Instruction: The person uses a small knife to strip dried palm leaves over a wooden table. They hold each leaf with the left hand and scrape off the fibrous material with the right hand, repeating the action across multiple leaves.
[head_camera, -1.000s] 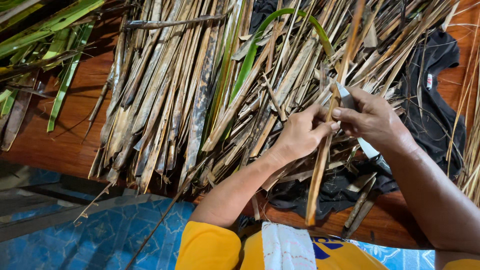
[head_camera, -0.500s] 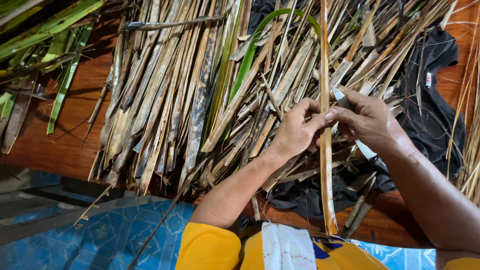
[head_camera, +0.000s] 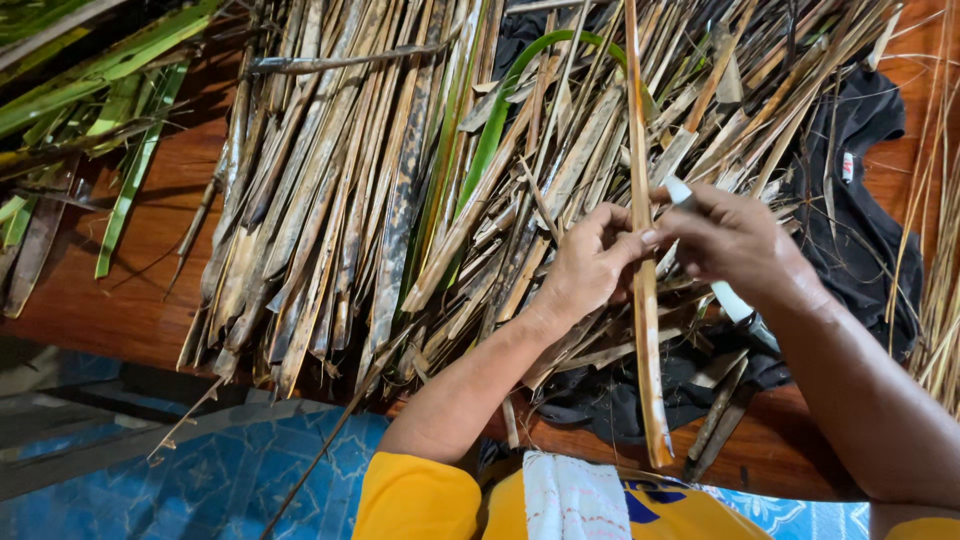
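Observation:
My left hand (head_camera: 585, 268) pinches a long dried palm-leaf strip (head_camera: 645, 330) that stands nearly upright in front of me, its lower end near my lap. My right hand (head_camera: 735, 245) meets the strip from the right and grips a small knife with a white handle (head_camera: 728, 298); the blade tip (head_camera: 676, 188) shows above my fingers, against the strip. Both hands hover over a big pile of dried brown leaf strips (head_camera: 380, 200).
A reddish wooden floor (head_camera: 120, 300) carries the pile. Green leaves (head_camera: 110, 90) lie at the far left, a black cloth (head_camera: 850, 200) at the right. Thin midribs (head_camera: 935, 280) are heaped at the right edge. Blue patterned tiles (head_camera: 200, 480) sit below.
The strip has swung from a lean toward the right to nearly upright. Both hands have stayed together at its middle, shifting slightly up.

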